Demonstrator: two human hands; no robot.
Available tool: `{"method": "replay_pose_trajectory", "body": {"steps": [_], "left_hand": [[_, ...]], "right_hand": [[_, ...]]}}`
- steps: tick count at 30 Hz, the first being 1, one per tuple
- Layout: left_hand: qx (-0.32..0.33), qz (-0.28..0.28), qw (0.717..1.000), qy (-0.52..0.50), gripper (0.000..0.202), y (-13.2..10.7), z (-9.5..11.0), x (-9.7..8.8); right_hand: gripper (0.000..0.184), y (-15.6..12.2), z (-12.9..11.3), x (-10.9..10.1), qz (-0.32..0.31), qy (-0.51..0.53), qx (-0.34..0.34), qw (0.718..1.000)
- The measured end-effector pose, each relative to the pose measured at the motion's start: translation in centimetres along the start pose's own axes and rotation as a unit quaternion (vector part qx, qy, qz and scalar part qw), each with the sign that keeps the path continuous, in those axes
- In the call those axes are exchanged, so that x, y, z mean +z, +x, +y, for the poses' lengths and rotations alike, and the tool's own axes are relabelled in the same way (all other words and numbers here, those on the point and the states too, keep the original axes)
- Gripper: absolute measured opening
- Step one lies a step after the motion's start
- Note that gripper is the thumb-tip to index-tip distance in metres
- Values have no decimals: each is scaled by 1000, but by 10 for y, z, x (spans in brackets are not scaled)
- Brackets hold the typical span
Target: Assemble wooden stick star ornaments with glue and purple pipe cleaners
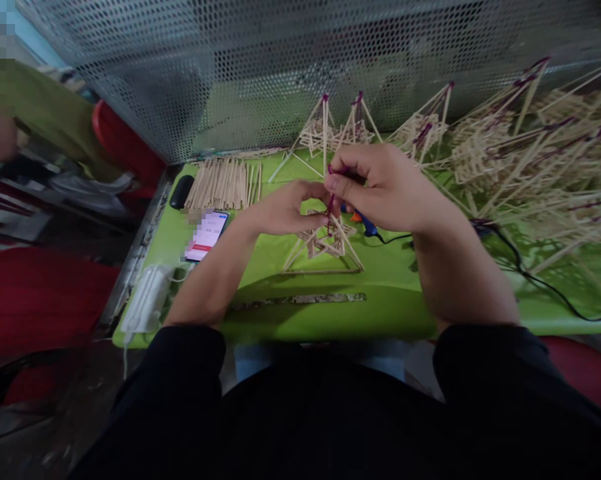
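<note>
A small frame of thin wooden sticks (350, 245) stands on the green table below my hands, with a star-like stack of sticks inside it. My right hand (380, 183) pinches a purple cord (331, 200) above the frame's top between thumb and forefinger. Lower down and to the left, my left hand (293, 208) is closed around the cord near the top of the frame; its fingertips are partly hidden. Behind my right hand lies a blue glue gun (369, 225) with an orange part, mostly covered by the fingers.
Loose sticks (217, 183) lie in a row at the left, by a phone (207, 235), a black object (181, 192) and a white power strip (147, 299). Several finished-looking stick frames (485, 153) crowd the back and right. A black cable (545, 283) crosses the right side. Perforated metal (280, 60) stands behind.
</note>
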State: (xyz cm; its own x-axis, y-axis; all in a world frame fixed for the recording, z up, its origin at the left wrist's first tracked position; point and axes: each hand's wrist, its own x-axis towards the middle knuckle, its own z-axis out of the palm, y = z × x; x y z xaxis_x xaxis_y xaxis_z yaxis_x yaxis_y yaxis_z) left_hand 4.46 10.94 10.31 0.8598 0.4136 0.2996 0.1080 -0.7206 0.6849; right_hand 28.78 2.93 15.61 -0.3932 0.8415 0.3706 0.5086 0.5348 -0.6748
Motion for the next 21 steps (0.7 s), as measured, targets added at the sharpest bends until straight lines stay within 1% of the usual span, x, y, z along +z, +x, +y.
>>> {"method": "replay_pose_trajectory", "body": {"steps": [5,9,11,15,18,21], "left_hand": [[16,26,999,-11,14,0,-7,4],[31,47,998,-12,11,2,-4,6],[24,60,998,7,8,3,-1,7],[-10,79,996,32,4,3,5,8],[-15,78,996,31,5,3,5,6],[-12,50,998,24,6,2,5,0]], "right_hand": [[30,-2,-5,1,-13,12,1,1000],[30,-1,-2,-2,-19,0,-4,1000],[28,0,0,-4,-15,-13,-5,1000],[27,2,4,-6,-11,-35,0,999],[28,2,6,-5,-4,-37,-1,999],[25,2,6,-4,-7,-43,2,999]]}}
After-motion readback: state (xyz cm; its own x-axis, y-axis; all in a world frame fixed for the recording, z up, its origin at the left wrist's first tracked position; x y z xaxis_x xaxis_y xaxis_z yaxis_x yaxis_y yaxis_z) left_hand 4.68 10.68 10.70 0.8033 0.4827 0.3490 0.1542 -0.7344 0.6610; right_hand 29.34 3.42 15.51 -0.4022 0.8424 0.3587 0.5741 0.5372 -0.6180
